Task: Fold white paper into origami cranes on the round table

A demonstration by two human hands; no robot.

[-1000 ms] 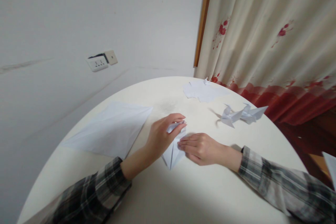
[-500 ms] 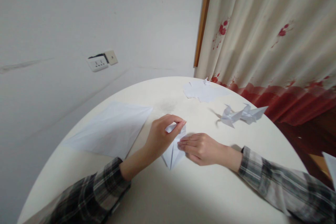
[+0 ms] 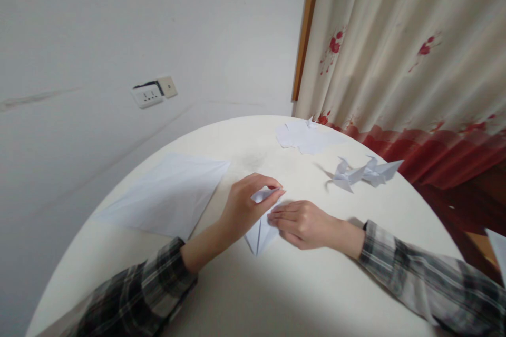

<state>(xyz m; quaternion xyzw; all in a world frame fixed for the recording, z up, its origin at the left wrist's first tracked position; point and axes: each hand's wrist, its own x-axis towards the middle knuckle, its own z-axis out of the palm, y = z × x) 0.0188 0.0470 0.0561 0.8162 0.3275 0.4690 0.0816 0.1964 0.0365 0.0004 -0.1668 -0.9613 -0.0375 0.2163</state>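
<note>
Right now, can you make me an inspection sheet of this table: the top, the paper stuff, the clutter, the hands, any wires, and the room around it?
Surface: white table with a rounded far edge.
Job's things: folded paper under the hands, one pointed end towards the person.
Clutter: large white sheet at left; two bird-like paper shapes at right; flat paper near the far edge.
Hands: left hand pinches the folded paper's far end; right hand touches its right side.
Cables: nothing seen.
Surroundings: wall with socket; flowered curtain.
</note>
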